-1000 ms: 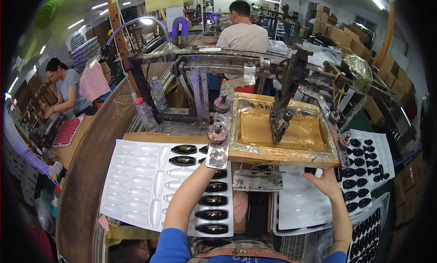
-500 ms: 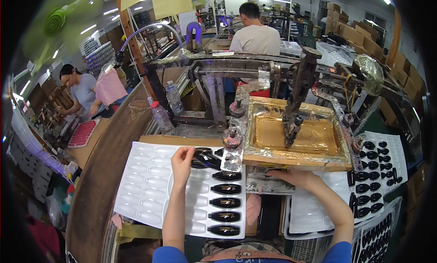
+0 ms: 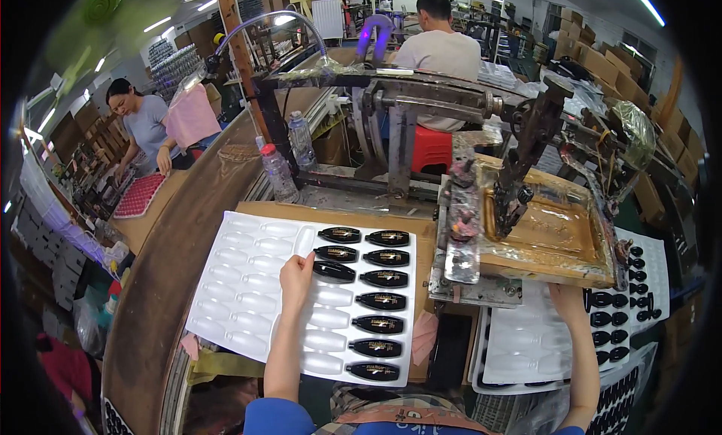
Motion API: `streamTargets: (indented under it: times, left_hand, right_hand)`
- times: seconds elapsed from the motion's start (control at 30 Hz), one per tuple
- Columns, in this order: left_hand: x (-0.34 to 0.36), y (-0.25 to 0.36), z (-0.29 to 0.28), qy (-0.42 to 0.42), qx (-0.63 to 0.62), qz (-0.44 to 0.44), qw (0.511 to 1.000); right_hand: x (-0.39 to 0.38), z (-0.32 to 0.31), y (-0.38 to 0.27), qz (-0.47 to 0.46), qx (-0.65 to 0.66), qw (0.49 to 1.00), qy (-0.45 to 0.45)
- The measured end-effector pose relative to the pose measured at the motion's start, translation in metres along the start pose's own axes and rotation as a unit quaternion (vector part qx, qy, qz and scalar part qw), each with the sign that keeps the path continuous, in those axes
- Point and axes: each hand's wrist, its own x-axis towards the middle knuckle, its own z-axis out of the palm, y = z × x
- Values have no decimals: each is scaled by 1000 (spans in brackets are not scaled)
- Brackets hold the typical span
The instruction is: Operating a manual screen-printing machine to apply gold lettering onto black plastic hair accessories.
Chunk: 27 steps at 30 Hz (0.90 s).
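Note:
My left hand (image 3: 295, 278) pinches the left end of a glossy black oval piece (image 3: 334, 272) with gold print. That piece lies low over a row of the white moulded tray (image 3: 248, 288), below two like pieces. More printed black pieces (image 3: 380, 301) fill the tray's right column, while its left hollows hold nothing. My right hand (image 3: 569, 303) is by the lower right edge of the screen-printing frame (image 3: 538, 273), above a second white tray (image 3: 519, 360). Its fingers are mostly hidden there, so what they hold cannot be made out.
The press's metal arm (image 3: 519, 156) rises over the amber-coated screen. Black pieces (image 3: 605, 318) lie on sheets at the right. Plastic bottles (image 3: 278, 175) stand behind the tray. One person (image 3: 143, 126) works at the left, another (image 3: 440, 47) sits beyond the press. A brown bench (image 3: 162, 284) curves at left.
My left hand has come down the tray from its top row with a black piece. The right hand has moved rightward from under the screen frame. The whole view has shifted too.

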Motion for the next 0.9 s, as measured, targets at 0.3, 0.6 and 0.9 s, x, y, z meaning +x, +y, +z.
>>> streamTargets:
  times: [0.3, 0.6, 0.9]
  left_hand:
    - [3, 9, -11, -3, 295, 48, 954]
    - [-18, 151, 35, -70, -121, 364, 921]
    - [0, 186, 40, -180, -431, 273, 841]
  right_hand:
    - [-7, -20, 27, 17, -44, 999, 20]
    - [-4, -44, -24, 95, 424, 900, 16]
    - [45, -30, -102, 3, 420, 889, -183]
